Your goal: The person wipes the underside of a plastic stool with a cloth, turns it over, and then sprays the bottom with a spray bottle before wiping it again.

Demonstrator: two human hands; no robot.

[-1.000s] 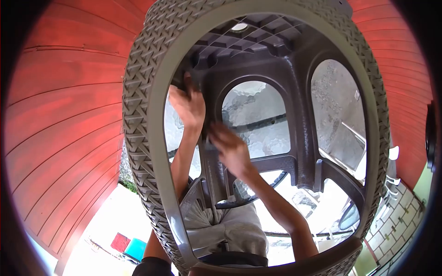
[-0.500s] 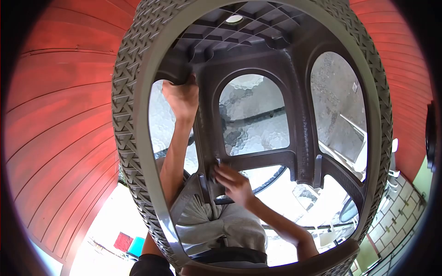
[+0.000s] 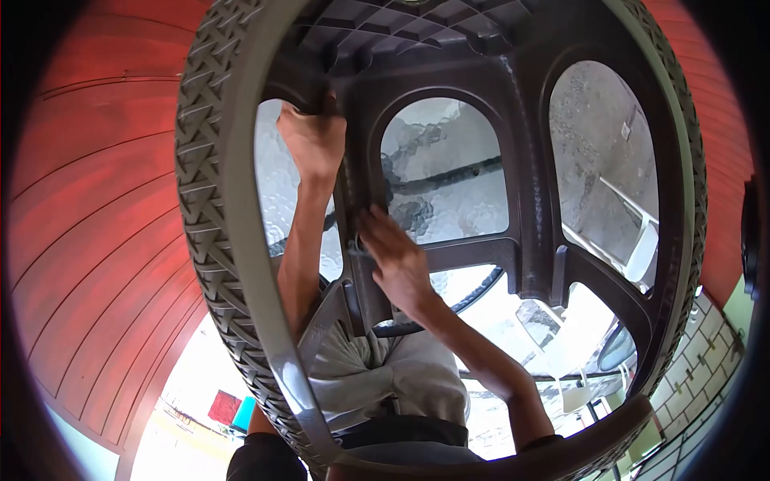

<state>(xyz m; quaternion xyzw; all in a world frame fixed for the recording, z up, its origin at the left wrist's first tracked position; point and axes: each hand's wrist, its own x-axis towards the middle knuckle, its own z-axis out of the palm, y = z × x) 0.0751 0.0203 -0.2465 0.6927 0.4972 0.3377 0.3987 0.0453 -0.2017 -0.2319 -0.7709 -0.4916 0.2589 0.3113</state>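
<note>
A large dark brown moulded plastic stool (image 3: 529, 200) fills the view, tipped so I look into its hollow inside. Its outer rim (image 3: 202, 160) has a woven rattan pattern, and ribs cross the panel at the top. Through the left opening, my left hand (image 3: 313, 140) is closed around the upper edge of the frame; its fingertips are partly hidden. Lower and to the right, my right hand (image 3: 397, 260) is bent against the upright beside the middle arch. Something small and shiny shows at its fingers, too blurred to name.
Pebbled glass (image 3: 449, 212) shows through the middle arch. White chairs (image 3: 642, 252) stand beyond the right openings. Red panelled surfaces (image 3: 104, 200) curve along both sides, with wall tiles (image 3: 690, 361) at lower right. My grey trousers (image 3: 417, 377) are just below the stool.
The stool has shifted up and looks larger, nearer to me. My right hand has slid up along the upright. My left hand keeps its hold and moves up with the frame.
</note>
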